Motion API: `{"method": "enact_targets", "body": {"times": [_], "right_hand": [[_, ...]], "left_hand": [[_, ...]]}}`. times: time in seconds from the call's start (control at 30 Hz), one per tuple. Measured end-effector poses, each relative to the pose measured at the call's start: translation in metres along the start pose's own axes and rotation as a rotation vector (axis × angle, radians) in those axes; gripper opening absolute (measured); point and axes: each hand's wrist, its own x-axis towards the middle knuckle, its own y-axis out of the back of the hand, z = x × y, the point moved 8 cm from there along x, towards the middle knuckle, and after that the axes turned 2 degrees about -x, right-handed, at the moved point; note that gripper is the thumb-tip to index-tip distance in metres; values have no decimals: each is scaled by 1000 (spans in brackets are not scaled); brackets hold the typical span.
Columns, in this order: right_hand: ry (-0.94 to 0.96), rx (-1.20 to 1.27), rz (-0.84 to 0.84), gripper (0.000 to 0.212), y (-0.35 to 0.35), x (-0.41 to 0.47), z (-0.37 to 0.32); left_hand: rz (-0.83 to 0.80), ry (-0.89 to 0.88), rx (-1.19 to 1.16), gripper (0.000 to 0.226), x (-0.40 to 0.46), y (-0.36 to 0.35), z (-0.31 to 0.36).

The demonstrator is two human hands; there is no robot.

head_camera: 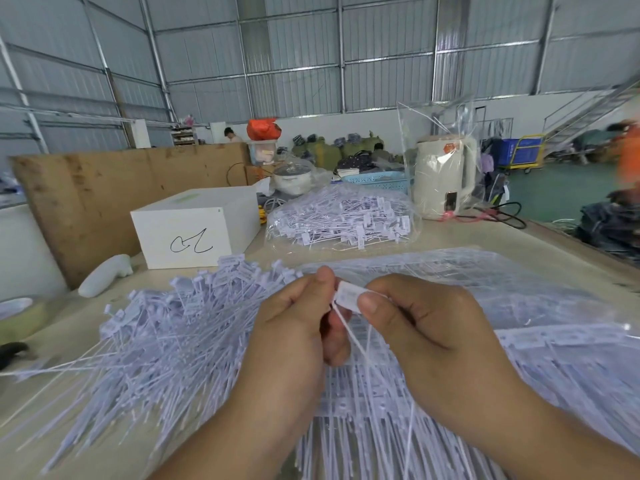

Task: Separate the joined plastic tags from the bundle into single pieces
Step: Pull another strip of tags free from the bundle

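Both hands meet over the table's middle. My left hand (298, 327) and my right hand (426, 320) pinch the flat white head of a plastic tag piece (348, 296) between thumbs and fingers; its thin tails hang down between the hands. A loose pile of single white tags (156, 341) spreads to the left. Under and to the right of the hands lie joined tag sheets (519, 341), partly in clear plastic wrap.
A clear bag of more tags (343, 220) lies behind, next to a white box (194, 226) with scribbled writing. A cream kettle (443, 174) in plastic stands at the back right. A white object (104, 275) lies at left, against a brown board. People are in the background.
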Motion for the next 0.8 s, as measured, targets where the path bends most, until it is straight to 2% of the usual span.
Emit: {"method": "enact_targets", "body": {"times": [0.1,0.17,0.23,0.3,0.33,0.4,0.5,0.63,0.8], "right_hand": [[11,13,81,30,12,0,-3],[-15,110,71,27,21,3,1],[-49,206,-54,22,15,4,4],[-119,288,-175,15,3,2,12],[-143,300,-216,14,-1,0,17],[-137,280,-256,12,-4,0,19],[-106,276,-341,22,-10,-2,19],[-93,215,-406,31,-18,-4,23],[-114,230,-459,48,-22,-6,29]], "left_hand": [[128,85,-177,34,7,20,-4],[157,99,-57,34,17,38,3],[76,47,211,31,22,41,16],[-123,14,365,26,16,22,18],[-228,22,372,26,10,11,13],[-336,73,293,33,2,-2,4],[-364,139,208,37,-1,-9,-2],[-390,112,345,28,-3,-11,-5],[-423,138,336,26,-4,-10,-5]]}}
